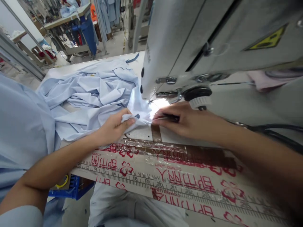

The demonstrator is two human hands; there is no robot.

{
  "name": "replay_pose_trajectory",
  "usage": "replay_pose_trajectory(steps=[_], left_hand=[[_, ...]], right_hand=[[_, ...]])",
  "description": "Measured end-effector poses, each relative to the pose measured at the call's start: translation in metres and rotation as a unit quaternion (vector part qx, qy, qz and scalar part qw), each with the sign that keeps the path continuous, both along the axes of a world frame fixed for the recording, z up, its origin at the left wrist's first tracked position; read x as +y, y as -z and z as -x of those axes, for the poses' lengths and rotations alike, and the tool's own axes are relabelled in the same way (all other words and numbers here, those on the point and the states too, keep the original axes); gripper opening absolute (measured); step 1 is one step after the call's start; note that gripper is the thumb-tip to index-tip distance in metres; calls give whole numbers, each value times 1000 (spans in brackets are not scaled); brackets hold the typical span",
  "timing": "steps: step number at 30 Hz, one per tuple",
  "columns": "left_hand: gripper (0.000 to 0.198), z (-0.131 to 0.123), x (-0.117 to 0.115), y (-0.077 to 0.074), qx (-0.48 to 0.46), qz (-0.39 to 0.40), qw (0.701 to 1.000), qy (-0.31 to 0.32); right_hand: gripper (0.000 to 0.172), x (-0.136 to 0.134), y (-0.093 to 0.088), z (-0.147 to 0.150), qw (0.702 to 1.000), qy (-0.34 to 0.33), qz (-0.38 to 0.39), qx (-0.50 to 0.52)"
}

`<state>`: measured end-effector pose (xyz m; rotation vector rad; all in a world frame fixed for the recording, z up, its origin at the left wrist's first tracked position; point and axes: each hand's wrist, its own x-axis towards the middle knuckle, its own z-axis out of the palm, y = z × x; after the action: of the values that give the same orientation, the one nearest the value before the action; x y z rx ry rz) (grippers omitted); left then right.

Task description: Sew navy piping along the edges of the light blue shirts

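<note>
A heap of light blue fabric (94, 88) lies on the sewing machine table, its front edge drawn toward the needle area. My left hand (115, 127) pinches a folded edge of this cloth between thumb and fingers, beside a small dark blue piece (137, 116). Close to the lit spot under the sewing machine head (170, 47), my right hand (182, 119) is closed around a small dark tool (171, 118), possibly thread snips. Its fingertips meet the cloth's edge. Bright light and the fingers hide the needle and most of the tool.
Along the table's front runs a measuring tape strip (142, 181) under printed clear tape. More blue fabric (21, 116) hangs at the left, above a blue crate (75, 187). Black cables (276, 127) lie at right. Other workbenches (68, 19) stand behind.
</note>
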<state>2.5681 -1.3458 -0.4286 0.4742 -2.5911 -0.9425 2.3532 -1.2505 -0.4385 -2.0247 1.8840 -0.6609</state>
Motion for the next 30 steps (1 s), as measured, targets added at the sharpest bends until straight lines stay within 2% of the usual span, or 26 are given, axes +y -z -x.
replay_pose_trajectory(steps=[2,4,9,19,20,24,27,30], left_hand=[[19,0,-7,-1,21,-47,999,-10],[19,0,-9,-1,30,-78,996,-13],[18,1,-4,-2,25,-99,995,-14],[15,1,-1,-1,9,-78,997,-13],[16,1,-1,-1,9,-80,997,-12],[17,1,-5,0,24,-104,994,-25],[18,2,-7,-1,29,-147,988,-48],[17,3,-8,-1,30,-210,976,-57]], right_hand=[[27,5,-1,-6,999,-29,26,-20],[24,8,-2,-14,997,-30,56,-35],[14,5,-5,-28,991,-53,125,-19],[8,2,-11,-43,997,-37,71,21],[8,2,-13,-42,997,-31,72,10],[29,7,-12,-32,995,13,87,-37],[21,9,-6,-22,991,10,131,30],[15,9,1,-19,970,-36,206,123]])
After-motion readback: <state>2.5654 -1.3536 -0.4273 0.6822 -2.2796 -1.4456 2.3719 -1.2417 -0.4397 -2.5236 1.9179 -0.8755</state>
